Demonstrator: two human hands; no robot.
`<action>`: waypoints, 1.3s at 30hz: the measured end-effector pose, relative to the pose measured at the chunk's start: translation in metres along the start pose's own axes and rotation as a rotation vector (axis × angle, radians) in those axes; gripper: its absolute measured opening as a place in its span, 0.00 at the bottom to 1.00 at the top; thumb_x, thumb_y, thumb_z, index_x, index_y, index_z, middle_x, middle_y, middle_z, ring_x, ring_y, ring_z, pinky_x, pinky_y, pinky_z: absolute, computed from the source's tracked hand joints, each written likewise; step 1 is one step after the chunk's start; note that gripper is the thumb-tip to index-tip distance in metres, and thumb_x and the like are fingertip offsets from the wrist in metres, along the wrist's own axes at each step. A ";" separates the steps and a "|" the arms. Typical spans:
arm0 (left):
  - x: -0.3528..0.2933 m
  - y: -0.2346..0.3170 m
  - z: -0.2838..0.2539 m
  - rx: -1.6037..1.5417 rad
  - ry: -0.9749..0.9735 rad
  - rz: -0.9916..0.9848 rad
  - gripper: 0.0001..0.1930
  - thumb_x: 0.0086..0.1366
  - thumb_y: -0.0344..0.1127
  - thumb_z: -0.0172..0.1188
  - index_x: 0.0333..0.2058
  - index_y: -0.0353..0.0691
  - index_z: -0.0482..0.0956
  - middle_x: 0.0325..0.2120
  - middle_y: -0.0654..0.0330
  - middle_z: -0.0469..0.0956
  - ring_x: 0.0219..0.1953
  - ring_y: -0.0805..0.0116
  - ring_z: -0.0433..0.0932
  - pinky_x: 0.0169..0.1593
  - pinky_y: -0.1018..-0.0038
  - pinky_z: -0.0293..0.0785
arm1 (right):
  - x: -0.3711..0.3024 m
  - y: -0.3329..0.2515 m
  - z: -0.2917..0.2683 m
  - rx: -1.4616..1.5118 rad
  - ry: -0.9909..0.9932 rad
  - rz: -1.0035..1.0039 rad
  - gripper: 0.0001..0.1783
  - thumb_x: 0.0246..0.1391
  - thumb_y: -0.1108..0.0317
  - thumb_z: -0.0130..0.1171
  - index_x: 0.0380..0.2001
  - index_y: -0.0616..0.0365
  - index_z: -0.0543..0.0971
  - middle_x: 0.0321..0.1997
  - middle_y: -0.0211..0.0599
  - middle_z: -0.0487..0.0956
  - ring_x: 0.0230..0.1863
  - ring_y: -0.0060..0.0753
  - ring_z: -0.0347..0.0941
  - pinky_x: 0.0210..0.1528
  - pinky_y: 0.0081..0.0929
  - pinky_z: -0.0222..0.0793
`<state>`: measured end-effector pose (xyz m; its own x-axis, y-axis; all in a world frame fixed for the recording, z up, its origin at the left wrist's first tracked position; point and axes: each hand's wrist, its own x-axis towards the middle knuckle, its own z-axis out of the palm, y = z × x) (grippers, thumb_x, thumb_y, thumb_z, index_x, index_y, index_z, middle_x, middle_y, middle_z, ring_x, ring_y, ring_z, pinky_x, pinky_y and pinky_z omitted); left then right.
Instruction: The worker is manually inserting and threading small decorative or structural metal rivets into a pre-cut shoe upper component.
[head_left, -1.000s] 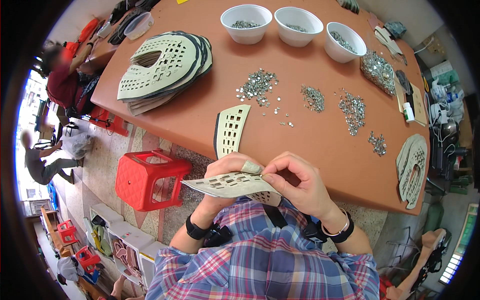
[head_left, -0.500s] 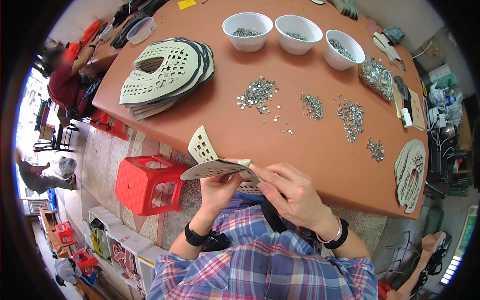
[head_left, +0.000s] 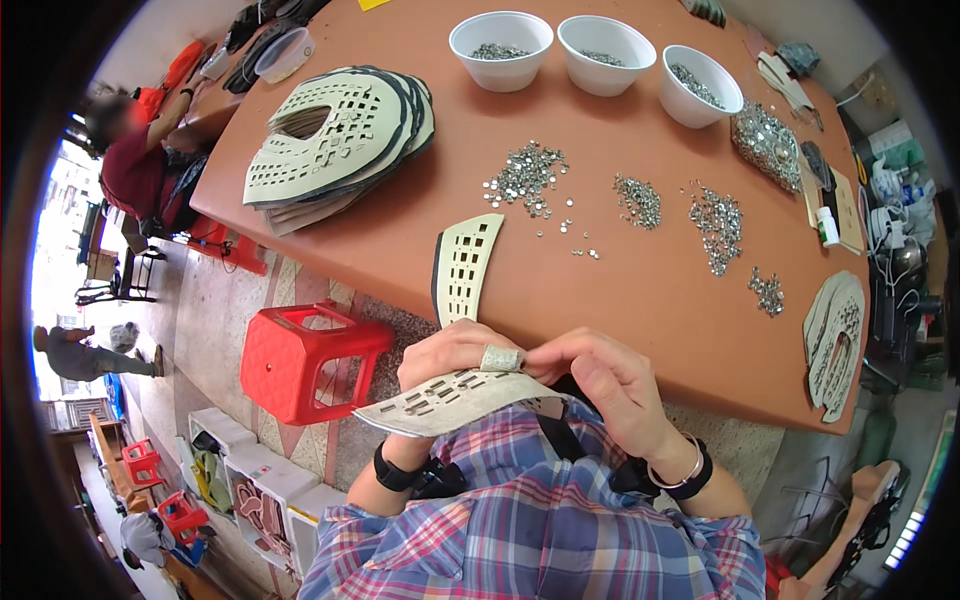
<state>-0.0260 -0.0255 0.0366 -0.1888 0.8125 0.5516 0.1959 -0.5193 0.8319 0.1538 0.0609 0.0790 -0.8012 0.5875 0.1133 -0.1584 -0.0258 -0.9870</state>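
Observation:
My left hand [head_left: 450,350] grips a curved, pale perforated shoe upper [head_left: 440,400], its fingers on top of the sheet. One of those fingers wears a pale wrapped band [head_left: 502,358]. One arm of the upper points away from me over the table edge; the other bends toward my lap. From the right, my right hand [head_left: 610,395] meets the upper beside the band. Its index fingertip is at the edge and its thumb is raised; the other fingers are partly hidden. Beyond lie small piles of shiny studs [head_left: 530,178], [head_left: 638,201], [head_left: 716,230], [head_left: 767,292].
On the brown table [head_left: 590,300] a stack of perforated uppers [head_left: 350,135] stands left, and more uppers [head_left: 835,340] lie right. White bowls [head_left: 500,70] of studs line the back near a clear bag [head_left: 765,150]. A red stool [head_left: 300,365] stands at left; a person [head_left: 150,170] sits beyond.
The upper has turned in my left hand, so its perforated face now shows with one arm pointing away. My left fingers have come over the top. My right hand has shifted slightly right, thumb lifted.

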 end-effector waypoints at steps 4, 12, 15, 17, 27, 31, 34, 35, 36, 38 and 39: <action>0.001 -0.003 0.004 0.013 -0.008 0.002 0.11 0.54 0.36 0.63 0.33 0.37 0.77 0.30 0.54 0.79 0.32 0.62 0.78 0.36 0.71 0.74 | 0.001 0.006 0.003 0.084 0.059 0.107 0.11 0.59 0.73 0.50 0.43 0.65 0.73 0.38 0.34 0.77 0.37 0.19 0.74 0.39 0.17 0.69; -0.003 -0.012 0.017 -0.127 0.014 -0.138 0.06 0.56 0.33 0.63 0.29 0.40 0.76 0.29 0.59 0.73 0.30 0.68 0.74 0.35 0.74 0.72 | 0.001 0.016 -0.005 0.236 0.120 0.270 0.07 0.53 0.75 0.58 0.37 0.63 0.76 0.32 0.29 0.78 0.34 0.16 0.74 0.37 0.14 0.70; 0.003 -0.016 0.018 -0.167 0.019 -0.248 0.05 0.51 0.27 0.65 0.28 0.40 0.78 0.31 0.60 0.70 0.31 0.70 0.73 0.36 0.76 0.71 | 0.002 0.024 -0.011 0.353 0.158 0.293 0.08 0.53 0.74 0.59 0.37 0.63 0.77 0.32 0.30 0.79 0.34 0.17 0.75 0.37 0.15 0.71; 0.009 -0.019 0.019 -0.215 -0.059 -0.294 0.06 0.51 0.27 0.66 0.28 0.40 0.79 0.30 0.61 0.70 0.31 0.71 0.71 0.36 0.78 0.70 | 0.001 0.026 -0.019 0.484 0.132 0.360 0.09 0.53 0.73 0.60 0.37 0.63 0.77 0.33 0.32 0.79 0.34 0.18 0.75 0.38 0.16 0.72; 0.001 -0.012 0.028 -0.165 -0.014 -0.331 0.11 0.49 0.23 0.66 0.34 0.38 0.80 0.32 0.62 0.71 0.33 0.74 0.70 0.37 0.79 0.69 | -0.002 0.019 -0.021 0.420 0.093 0.433 0.09 0.55 0.73 0.56 0.39 0.63 0.77 0.37 0.30 0.78 0.39 0.18 0.73 0.43 0.17 0.70; 0.002 -0.008 0.032 -0.136 -0.015 -0.178 0.16 0.51 0.24 0.66 0.40 0.39 0.77 0.31 0.61 0.73 0.33 0.72 0.71 0.37 0.78 0.70 | -0.004 0.002 -0.017 0.282 0.038 0.417 0.10 0.60 0.67 0.52 0.40 0.63 0.73 0.33 0.28 0.77 0.33 0.13 0.71 0.35 0.13 0.69; 0.004 0.003 0.039 -0.474 0.101 -0.235 0.15 0.50 0.23 0.65 0.38 0.38 0.75 0.29 0.58 0.74 0.31 0.68 0.76 0.35 0.73 0.74 | -0.007 -0.003 -0.011 0.331 0.037 0.408 0.10 0.60 0.66 0.51 0.40 0.62 0.72 0.32 0.26 0.74 0.33 0.12 0.70 0.34 0.13 0.67; 0.005 0.003 0.035 -0.468 0.106 -0.239 0.15 0.50 0.23 0.65 0.38 0.38 0.75 0.29 0.58 0.74 0.31 0.68 0.76 0.35 0.73 0.74 | -0.009 -0.003 -0.010 0.368 0.043 0.390 0.10 0.60 0.66 0.51 0.39 0.62 0.72 0.33 0.26 0.74 0.34 0.12 0.69 0.35 0.13 0.67; 0.007 0.002 0.031 -0.364 0.025 -0.097 0.13 0.51 0.24 0.66 0.36 0.38 0.75 0.29 0.57 0.74 0.31 0.66 0.76 0.34 0.72 0.75 | -0.010 -0.005 -0.010 0.371 0.040 0.392 0.10 0.60 0.66 0.51 0.39 0.62 0.72 0.33 0.26 0.74 0.34 0.12 0.69 0.35 0.13 0.67; 0.015 0.007 0.027 -0.245 -0.096 0.064 0.09 0.56 0.34 0.63 0.30 0.39 0.72 0.27 0.55 0.72 0.27 0.64 0.74 0.32 0.73 0.74 | -0.011 -0.008 -0.008 0.345 0.028 0.334 0.09 0.60 0.67 0.52 0.39 0.62 0.72 0.33 0.26 0.73 0.34 0.12 0.69 0.38 0.13 0.67; 0.015 0.002 0.028 -0.274 -0.083 0.129 0.09 0.56 0.34 0.63 0.29 0.38 0.72 0.27 0.55 0.72 0.27 0.64 0.74 0.32 0.73 0.74 | -0.012 -0.008 -0.008 0.349 0.027 0.339 0.09 0.60 0.67 0.52 0.39 0.62 0.72 0.33 0.26 0.73 0.34 0.12 0.69 0.38 0.13 0.67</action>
<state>-0.0014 -0.0067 0.0451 -0.0981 0.7480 0.6564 -0.0556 -0.6627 0.7469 0.1691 0.0602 0.0851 -0.8268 0.5195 -0.2156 -0.0790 -0.4867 -0.8700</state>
